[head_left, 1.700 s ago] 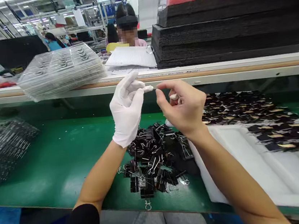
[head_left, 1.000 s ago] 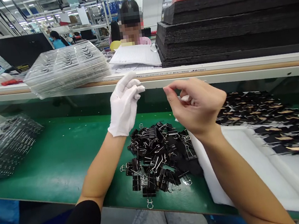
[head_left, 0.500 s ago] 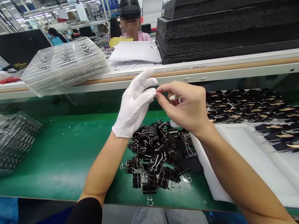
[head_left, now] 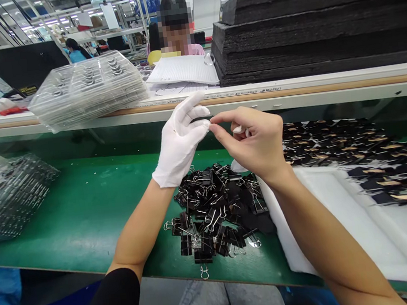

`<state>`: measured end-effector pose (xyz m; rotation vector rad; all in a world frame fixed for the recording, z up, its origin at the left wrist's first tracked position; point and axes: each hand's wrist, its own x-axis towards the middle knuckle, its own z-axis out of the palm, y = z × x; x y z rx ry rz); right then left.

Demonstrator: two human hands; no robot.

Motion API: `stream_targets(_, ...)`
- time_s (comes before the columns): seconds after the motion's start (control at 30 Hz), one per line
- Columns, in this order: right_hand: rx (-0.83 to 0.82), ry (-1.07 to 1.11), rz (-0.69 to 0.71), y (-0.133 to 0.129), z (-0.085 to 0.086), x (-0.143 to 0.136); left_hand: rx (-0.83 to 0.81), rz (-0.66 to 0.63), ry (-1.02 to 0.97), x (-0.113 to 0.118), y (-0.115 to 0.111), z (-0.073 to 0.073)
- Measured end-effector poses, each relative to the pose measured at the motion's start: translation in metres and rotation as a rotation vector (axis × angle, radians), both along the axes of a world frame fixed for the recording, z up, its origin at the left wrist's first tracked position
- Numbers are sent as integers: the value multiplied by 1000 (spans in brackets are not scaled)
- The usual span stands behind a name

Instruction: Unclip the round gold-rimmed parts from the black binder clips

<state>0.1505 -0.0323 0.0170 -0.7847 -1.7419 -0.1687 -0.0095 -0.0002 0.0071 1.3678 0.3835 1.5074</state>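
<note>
My left hand [head_left: 182, 142] wears a white glove and is raised over the bench, its fingers apart and nothing seen in it. My bare right hand [head_left: 251, 136] pinches at the glove's fingertip with thumb and forefinger. Its other fingers are curled round something white, mostly hidden in the palm. Below both hands, a heap of black binder clips [head_left: 214, 210] with silver wire handles lies on the green bench top [head_left: 77, 212]. A small clear piece [head_left: 238, 166] shows just under my right hand.
White foam trays [head_left: 329, 206] lie at the right, with rows of black clipped pieces [head_left: 374, 151] beyond. Clear plastic trays [head_left: 8, 196] are stacked at left, more [head_left: 87, 87] on the shelf. Black foam sheets [head_left: 315, 35] rise at back right. A person [head_left: 176, 22] faces me across the shelf.
My left hand has shifted very slightly left. My right hand still pinches at the glove's fingertip, its knuckles a little farther right. The person across has moved their head slightly.
</note>
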Motion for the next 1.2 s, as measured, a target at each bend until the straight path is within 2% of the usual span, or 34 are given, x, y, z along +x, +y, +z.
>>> stream_targets(0.37,199,-141,-210,5,-7,1,4,16,6,2,-3,2)
stream_targets(0.53,143,-102,-141,4,-7,-2,10,33,5,3,-5,4)
stream_targets(0.7,-113,64,60,5,-4,-2,-69,57,35,2,-7,8)
stream_targets(0.8,-191,116,169,5,-3,-2,-96,44,52,0,-6,9)
stream_targets(0.93,-217,109,173,3,-3,-3,-85,50,50,-2,-6,8)
stream_targets(1.07,-180,110,144,2,-3,-3,-9,87,52,0,-7,6)
stream_targets(1.2,-166,114,139,2,-3,-4,3,45,63,1,-9,6)
